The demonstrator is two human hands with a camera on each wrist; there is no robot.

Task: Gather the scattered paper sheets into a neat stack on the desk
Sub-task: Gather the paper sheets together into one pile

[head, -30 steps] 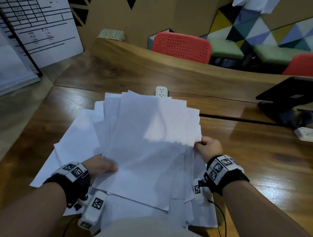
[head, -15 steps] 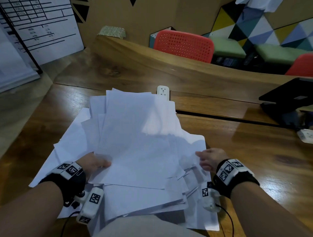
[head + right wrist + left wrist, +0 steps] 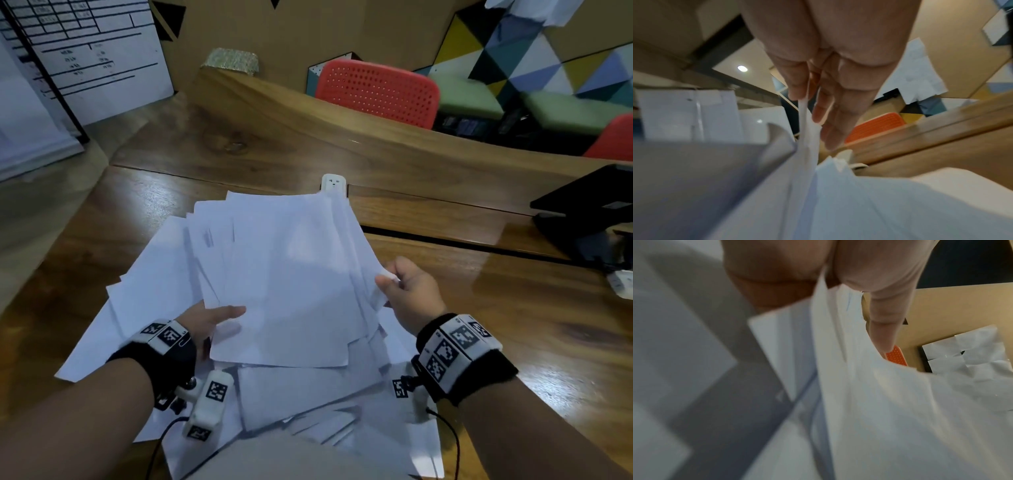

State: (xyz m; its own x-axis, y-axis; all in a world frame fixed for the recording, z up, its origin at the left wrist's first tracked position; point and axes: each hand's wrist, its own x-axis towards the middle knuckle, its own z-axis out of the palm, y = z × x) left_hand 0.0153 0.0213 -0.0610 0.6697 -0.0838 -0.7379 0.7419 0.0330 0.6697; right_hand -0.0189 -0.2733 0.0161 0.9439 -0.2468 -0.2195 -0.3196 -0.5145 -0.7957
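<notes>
Paper sheets half-gathered, both hands working a lifted bundle over the counter.

Counter [image 3: 479, 308], wooden, is carrying everything; a white socket block [image 3: 334, 183] is sitting at its seam just beyond the paper, a dark device [image 3: 589, 209] lying far right, red chairs behind. Loose sheets [image 3: 113, 329] are spreading flat and skewed beneath and to the left of the bundle, more crowding the near edge. Lifted bundle [image 3: 291, 274] is tilting up off the pile, its edges fanned, not squared. Right hand [image 3: 411, 291] is pinching the bundle's right edge between thumb and fingers; left hand [image 3: 209, 317] is gripping the left edge, thumb lying on top. Judging progress: collecting is partway; remaining sheets need picking up, then the edges need tapping square and setting down.
</notes>
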